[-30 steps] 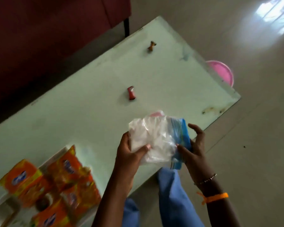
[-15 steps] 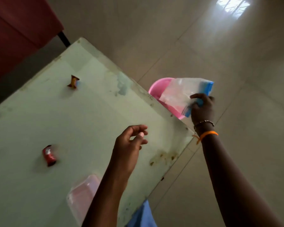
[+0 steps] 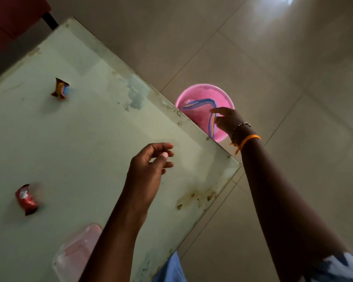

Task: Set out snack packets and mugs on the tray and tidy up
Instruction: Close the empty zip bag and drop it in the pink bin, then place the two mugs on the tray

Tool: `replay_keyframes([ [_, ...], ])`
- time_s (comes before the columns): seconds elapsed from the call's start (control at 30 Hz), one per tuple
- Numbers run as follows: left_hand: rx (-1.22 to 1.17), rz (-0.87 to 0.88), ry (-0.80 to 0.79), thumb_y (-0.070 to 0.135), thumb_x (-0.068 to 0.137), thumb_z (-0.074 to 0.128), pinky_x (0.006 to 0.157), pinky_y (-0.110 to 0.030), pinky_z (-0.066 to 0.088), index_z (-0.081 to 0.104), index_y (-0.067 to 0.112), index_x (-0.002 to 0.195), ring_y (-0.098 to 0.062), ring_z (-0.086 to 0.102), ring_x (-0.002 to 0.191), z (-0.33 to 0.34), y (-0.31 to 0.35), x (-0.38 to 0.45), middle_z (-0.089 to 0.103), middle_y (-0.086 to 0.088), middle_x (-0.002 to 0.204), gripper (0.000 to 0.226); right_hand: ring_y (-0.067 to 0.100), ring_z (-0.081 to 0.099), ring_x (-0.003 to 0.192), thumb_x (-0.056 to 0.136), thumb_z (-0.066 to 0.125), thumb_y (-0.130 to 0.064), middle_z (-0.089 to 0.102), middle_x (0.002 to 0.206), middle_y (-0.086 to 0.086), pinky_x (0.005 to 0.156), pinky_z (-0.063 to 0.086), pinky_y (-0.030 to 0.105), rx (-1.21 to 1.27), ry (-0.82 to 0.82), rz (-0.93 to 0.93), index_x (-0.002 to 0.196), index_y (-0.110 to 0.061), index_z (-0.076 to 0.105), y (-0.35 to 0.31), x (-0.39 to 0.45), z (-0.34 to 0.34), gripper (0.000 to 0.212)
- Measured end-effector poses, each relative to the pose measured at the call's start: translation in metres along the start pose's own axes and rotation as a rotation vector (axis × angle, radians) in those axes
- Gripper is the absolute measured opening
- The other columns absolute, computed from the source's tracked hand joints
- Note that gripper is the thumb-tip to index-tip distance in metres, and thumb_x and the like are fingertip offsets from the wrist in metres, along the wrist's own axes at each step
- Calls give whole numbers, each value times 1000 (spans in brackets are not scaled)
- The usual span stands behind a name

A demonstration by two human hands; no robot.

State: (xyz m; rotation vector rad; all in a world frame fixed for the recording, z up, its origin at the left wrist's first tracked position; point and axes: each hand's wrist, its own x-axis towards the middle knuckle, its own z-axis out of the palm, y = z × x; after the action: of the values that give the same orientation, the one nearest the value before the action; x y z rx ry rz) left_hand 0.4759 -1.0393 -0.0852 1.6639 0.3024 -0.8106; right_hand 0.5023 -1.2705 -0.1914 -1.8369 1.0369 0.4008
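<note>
Pink bin [image 3: 222, 94] on floor beside bench [image 3: 90, 139]; blue-edged plastic bag [image 3: 200, 103] inside. Right hand [image 3: 226, 120] grip open above bin. Left hand [image 3: 149, 169] grip loosely curled, empty.

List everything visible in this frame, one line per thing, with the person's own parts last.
table: 1, pale green, stained, fills left
bucket: 1, pink, on floor past the table edge
plastic bag: 1, clear with blue edge, inside bucket
wrappers: 2, red at left, orange-red farther up
clear container: 1, pinkish, bottom edge
wristbands: orange one, beaded one, right wrist
left hand: open, above table
right hand: open, over bucket
</note>
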Motion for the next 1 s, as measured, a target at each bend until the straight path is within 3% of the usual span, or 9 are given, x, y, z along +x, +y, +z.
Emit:
replay_keyframes([
  [0.07, -15, 0, 3, 6, 92, 45, 78, -27, 48, 63, 26, 90, -14, 62, 80, -5, 1, -8, 65, 2, 91, 27, 20, 53, 80, 87, 37, 12, 59, 106, 22, 82, 49, 28, 295, -22, -24, 121, 6, 51, -19, -35, 1, 37],
  [0.17, -44, 20, 24, 8, 91, 46, 75, -25, 48, 64, 28, 89, -14, 63, 83, -19, 3, -21, 66, 3, 92, 27, 17, 53, 70, 89, 38, 10, 57, 82, 10, 72, 47, 20, 562, -78, -89, 116, 13, 50, -49, -95, 12, 30],
  [0.27, -111, 39, 76, 9, 92, 46, 75, -24, 48, 65, 29, 88, -12, 65, 83, -39, 2, -42, 66, 5, 90, 27, 17, 53, 68, 91, 38, 6, 52, 76, 8, 68, 48, 18, 650, -164, -100, 107, 2, 53, -72, -154, 37, 23],
  [0.43, -262, 71, 237, 8, 92, 45, 73, -23, 50, 65, 27, 87, -9, 65, 80, -86, -11, -95, 66, 4, 89, 28, 16, 51, 66, 92, 39, 2, 54, 76, 8, 68, 45, 20, 575, -379, -131, 109, 7, 55, -84, -249, 101, 24],
  [0.53, -362, 68, 352, 6, 91, 44, 72, -23, 52, 63, 22, 86, -8, 64, 76, -124, -30, -136, 64, 4, 85, 26, 15, 50, 64, 92, 40, 2, 53, 73, 7, 64, 43, 20, 526, -480, -157, 100, -1, 56, -84, -305, 144, 19],
  [0.8, -502, 19, 587, 8, 92, 43, 79, -27, 53, 63, 22, 89, -11, 63, 83, -243, -124, -274, 63, 1, 88, 25, 11, 47, 59, 92, 41, -2, 51, 68, 4, 55, 41, 14, 356, -663, -179, 80, -12, 59, -62, -453, 267, 24],
  [1.0, -642, -37, 725, 10, 92, 43, 77, -26, 52, 61, 23, 86, -12, 62, 79, -315, -200, -366, 64, -2, 88, 23, 12, 46, 58, 91, 41, 1, 49, 66, 6, 56, 42, 16, 245, -851, -170, 81, -7, 58, -31, -556, 352, 21],
])
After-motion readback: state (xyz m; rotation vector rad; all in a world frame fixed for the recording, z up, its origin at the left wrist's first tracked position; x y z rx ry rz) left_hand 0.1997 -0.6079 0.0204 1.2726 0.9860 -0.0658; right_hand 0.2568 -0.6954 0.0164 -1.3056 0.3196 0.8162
